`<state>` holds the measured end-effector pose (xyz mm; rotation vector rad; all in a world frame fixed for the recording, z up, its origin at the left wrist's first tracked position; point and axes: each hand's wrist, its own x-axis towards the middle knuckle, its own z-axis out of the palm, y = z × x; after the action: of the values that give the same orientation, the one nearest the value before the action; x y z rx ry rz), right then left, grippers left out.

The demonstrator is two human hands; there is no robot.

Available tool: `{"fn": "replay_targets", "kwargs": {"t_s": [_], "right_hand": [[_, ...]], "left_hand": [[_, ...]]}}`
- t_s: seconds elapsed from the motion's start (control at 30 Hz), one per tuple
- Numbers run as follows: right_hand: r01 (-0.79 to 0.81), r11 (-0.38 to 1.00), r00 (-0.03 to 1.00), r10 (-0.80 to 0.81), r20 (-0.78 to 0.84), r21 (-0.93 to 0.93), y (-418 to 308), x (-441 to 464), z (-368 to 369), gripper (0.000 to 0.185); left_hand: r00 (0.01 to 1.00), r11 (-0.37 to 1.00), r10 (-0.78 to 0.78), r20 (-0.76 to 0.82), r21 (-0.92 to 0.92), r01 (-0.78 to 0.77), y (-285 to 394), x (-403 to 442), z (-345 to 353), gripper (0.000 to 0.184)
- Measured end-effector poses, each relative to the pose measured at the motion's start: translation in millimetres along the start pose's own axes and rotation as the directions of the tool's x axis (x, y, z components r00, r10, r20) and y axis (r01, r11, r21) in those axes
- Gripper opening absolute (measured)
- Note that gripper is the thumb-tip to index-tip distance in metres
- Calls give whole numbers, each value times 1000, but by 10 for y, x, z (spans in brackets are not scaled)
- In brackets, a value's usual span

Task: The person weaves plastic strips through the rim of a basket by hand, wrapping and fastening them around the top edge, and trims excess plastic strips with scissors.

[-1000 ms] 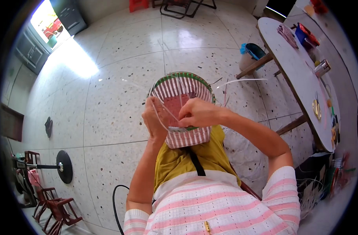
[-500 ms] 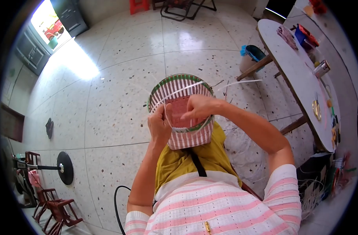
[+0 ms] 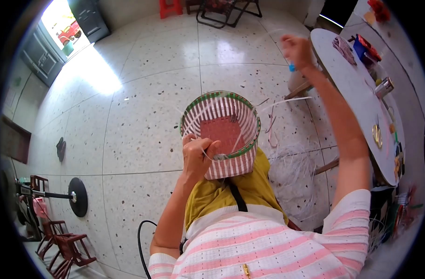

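Note:
A woven basket [image 3: 233, 165] in pink and white, its rim bound in green, rests on my lap with its mouth facing up. My left hand [image 3: 197, 156] is closed at the basket's near-left rim, where a thin pale strip loops past the fingers. Up and to the right, away from the basket, my right hand [image 3: 297, 50] is raised with its fingers closed. A faint, motion-blurred white plastic strip [image 3: 273, 32] arcs beside those fingers. More loose strip ends stick out from the rim on the right.
A white table [image 3: 335, 69] runs along the right, holding scissors [image 3: 377, 136], a can [image 3: 384, 87] and a blue container [image 3: 363, 49]. Tangled white strips [image 3: 291, 174] lie on the floor right of my lap. Small brown chairs [image 3: 70, 244] and a black round base [image 3: 77, 197] are at left.
My right hand has moved from inside the basket far up and to the right, its arm stretched out. My left hand stays at the rim, its fingers turned over.

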<state>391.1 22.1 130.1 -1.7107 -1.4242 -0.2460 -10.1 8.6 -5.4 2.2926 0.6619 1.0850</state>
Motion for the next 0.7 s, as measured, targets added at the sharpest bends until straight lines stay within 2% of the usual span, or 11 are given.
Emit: {"fn": "replay_targets", "kwargs": {"t_s": [0.1,0.17,0.23,0.3,0.37,0.4,0.5,0.57,0.63,0.67,0.7], "right_hand": [[146,893,946,-252,-205,-425,515,359,-788,17],[243,733,908,-402,-116,-635,726,522,-1400,21],[188,570,949,-316,-2,-800,656,575,-1888,28],[204,284,954,-274,125,-937,817,681,-2356,31],[304,117,862,-457,220,-945,971,780,-2797,31],[306,122,861,-458,220,-944,987,838,-2972,31],[49,262,974,-227,-12,-964,989,843,-3189,26],[193,125,939,265,221,-973,982,681,-3047,23],[236,379,914,225,337,-895,10,46,-2170,24],[119,739,821,302,484,-663,-188,-159,-1885,26],[-270,870,765,454,457,-412,-780,-487,-1429,14]], "left_hand": [[999,998,35,11,-46,-34,0,23,-30,40],[998,996,28,60,-89,-23,-8,27,-53,38],[996,995,33,83,-94,-25,-78,9,-53,35],[993,995,39,109,-98,-29,-161,-27,-41,31],[989,967,12,147,-254,26,-223,-60,-30,26],[989,968,8,147,-249,29,-212,-64,-38,26],[986,960,38,161,-281,9,-142,-46,-22,17],[995,978,13,94,-210,7,-68,-36,45,9],[999,969,39,29,-245,-31,-7,18,121,5],[999,970,8,32,-243,0,49,66,117,9],[999,970,-24,36,-241,33,105,102,101,13]]}}
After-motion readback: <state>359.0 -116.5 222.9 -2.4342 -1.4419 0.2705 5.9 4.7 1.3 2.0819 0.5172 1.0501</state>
